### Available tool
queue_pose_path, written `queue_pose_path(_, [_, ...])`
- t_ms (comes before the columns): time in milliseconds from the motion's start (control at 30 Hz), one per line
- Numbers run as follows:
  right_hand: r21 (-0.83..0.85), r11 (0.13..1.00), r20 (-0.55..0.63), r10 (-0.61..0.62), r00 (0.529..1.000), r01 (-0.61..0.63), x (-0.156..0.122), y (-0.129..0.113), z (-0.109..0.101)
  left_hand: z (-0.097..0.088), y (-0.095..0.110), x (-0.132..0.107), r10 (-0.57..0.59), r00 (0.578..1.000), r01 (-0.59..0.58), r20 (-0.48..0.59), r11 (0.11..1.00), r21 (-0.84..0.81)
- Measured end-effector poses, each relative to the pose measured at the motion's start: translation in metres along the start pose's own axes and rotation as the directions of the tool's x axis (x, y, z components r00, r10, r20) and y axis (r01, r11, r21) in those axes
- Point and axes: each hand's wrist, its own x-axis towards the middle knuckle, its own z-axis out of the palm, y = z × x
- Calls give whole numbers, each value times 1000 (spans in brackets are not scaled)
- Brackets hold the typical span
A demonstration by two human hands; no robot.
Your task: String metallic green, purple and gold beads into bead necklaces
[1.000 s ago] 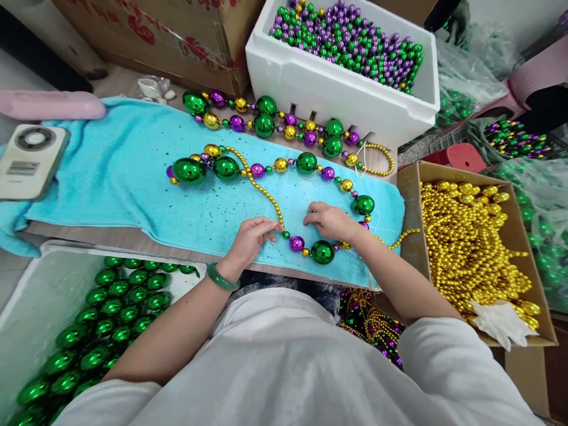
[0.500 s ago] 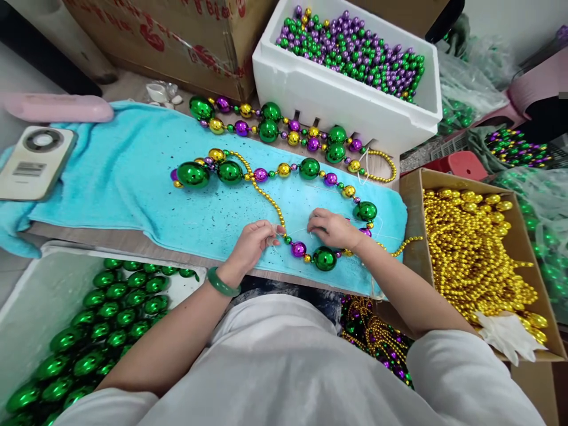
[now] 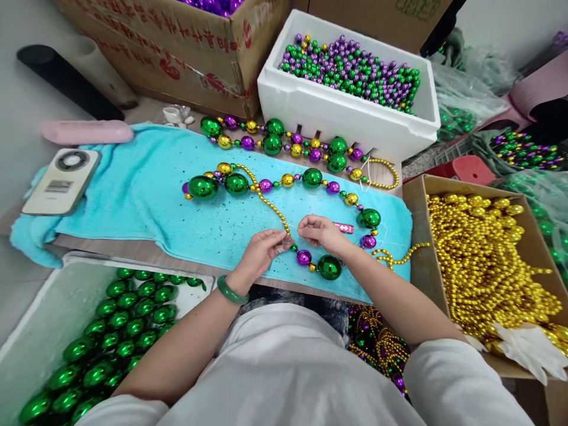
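Over the turquoise towel (image 3: 146, 177) my two hands work close together. My left hand (image 3: 264, 251), with a green bangle at the wrist, pinches clear thread where a chain of small gold beads (image 3: 273, 208) meets a small green bead. From there a bead necklace (image 3: 329, 267) of green, purple and gold balls loops right and back across the towel. Just to the right, my right hand (image 3: 322, 232) is closed in a pinch, fingertips toward the left hand; the thin thread between them is hard to make out. A small pink label (image 3: 344, 228) lies behind the right hand.
A finished-looking bead strand (image 3: 272, 144) lies along the towel's back edge before a white foam box (image 3: 346, 109) of small beads. Right stands a carton (image 3: 415, 219) of gold bead chains; front left, a bin (image 3: 57, 290) of green balls. A phone-like device (image 3: 62, 183) lies left.
My right hand has come left, closer to my left hand, uncovering the pink label. The view has tilted, so everything sits a little lower and further right.
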Motion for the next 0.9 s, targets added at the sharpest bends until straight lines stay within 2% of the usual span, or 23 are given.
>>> queue_pose_path(167, [-30,994,-89,-106,990,103,1,8,5,-1,-5,1,5,999,-3,-41,999,43])
queue_pose_path(267, [-177,949,-145,-287,947,261,-2,11,6,-2,-6,1,39,998,-35,-44,995,98])
queue_pose_path(367, [-332,861,-60,-426,903,385,-6,8,7,-1,-6,0,94,995,-87,-34,982,169])
queue_pose_path(500, [-439,795,132,-403,906,418,-7,1,8,0,-6,-1,163,987,-154,-12,954,258])
queue_pose_path(633, [-455,797,88,-403,911,397,0,1,7,0,-7,-2,201,980,-193,6,931,309])
queue_pose_path(800, [-350,874,138,-307,942,336,3,3,4,-1,-7,-3,225,974,-216,5,929,302])
queue_pose_path(900, [-283,916,86,-272,959,285,4,6,6,-2,-7,-2,237,971,-230,15,920,318])
